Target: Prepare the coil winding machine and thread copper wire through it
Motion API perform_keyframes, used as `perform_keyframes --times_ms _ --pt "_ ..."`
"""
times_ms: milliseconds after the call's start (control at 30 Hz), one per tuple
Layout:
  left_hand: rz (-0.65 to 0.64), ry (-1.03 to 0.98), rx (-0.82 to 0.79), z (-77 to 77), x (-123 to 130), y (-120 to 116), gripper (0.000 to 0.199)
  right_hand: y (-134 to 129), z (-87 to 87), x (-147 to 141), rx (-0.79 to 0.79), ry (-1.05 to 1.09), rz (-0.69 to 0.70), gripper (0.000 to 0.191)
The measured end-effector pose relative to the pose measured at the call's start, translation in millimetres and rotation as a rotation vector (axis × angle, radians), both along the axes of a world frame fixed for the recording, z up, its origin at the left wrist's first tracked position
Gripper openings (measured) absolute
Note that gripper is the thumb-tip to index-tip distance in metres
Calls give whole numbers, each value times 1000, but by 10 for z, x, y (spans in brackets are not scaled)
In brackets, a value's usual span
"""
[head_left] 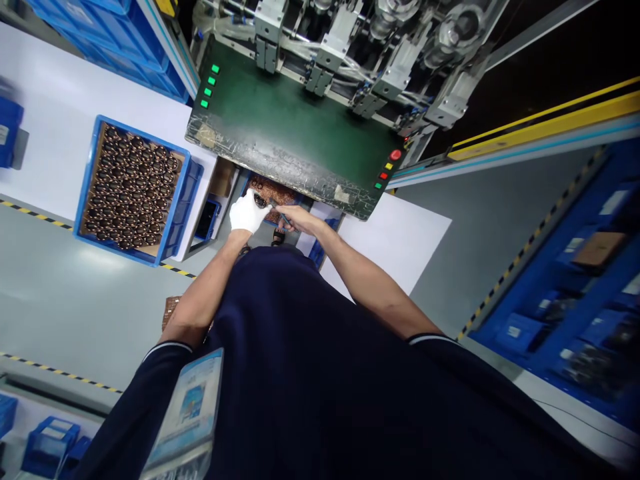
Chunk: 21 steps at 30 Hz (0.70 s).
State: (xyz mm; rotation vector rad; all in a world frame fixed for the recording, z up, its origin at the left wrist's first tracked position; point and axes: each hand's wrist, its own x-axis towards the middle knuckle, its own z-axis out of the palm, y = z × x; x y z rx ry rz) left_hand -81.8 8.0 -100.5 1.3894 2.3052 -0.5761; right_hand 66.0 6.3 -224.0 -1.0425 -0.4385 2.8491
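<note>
My left hand (248, 212), in a white glove, is closed on a small dark ring-shaped part (259, 199) near the middle of the view. Bare and close beside it, my right hand (299, 219) grips a slim dark-handled tool (285, 217). The tool's tip points at the ring part; whether they touch I cannot tell. Both hands are over a blue bin with copper-coloured scraps (280, 193), just below the machine's front edge. Its near side is partly hidden by my hands.
A machine with a green worktop (300, 120) and lit buttons stands ahead. To the left, a blue crate (167, 233) holds many copper-and-dark ring parts on a white table (55, 87). A white board (400, 233) lies right. Blue shelving (550, 267) stands far right.
</note>
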Motion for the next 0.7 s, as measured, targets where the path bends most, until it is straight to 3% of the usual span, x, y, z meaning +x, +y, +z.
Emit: perform_keyframes --times_ms 100,233,300,367,433,533,633,700 --pt "-153 -136 66 172 13 -32 50 33 108 59 -101 183 -47 45" --pt "-348 -367 135 483 169 -66 43 30 419 167 -159 438 -136 56" --pt "-401 -402 167 753 315 -71 48 38 574 252 -107 427 -165 62" --pt "-396 -388 224 1117 459 -94 61 48 697 379 0 357 -234 68" --pt "-291 -357 315 1500 542 -141 69 51 793 539 154 267 -320 73" --pt "78 -477 349 1863 522 -209 54 43 946 758 384 204 -389 74" --pt "468 -959 88 1863 496 -204 56 47 1171 870 563 277 -448 71" --pt "608 -1188 -64 1776 572 -151 62 82 1351 911 705 347 -484 66"
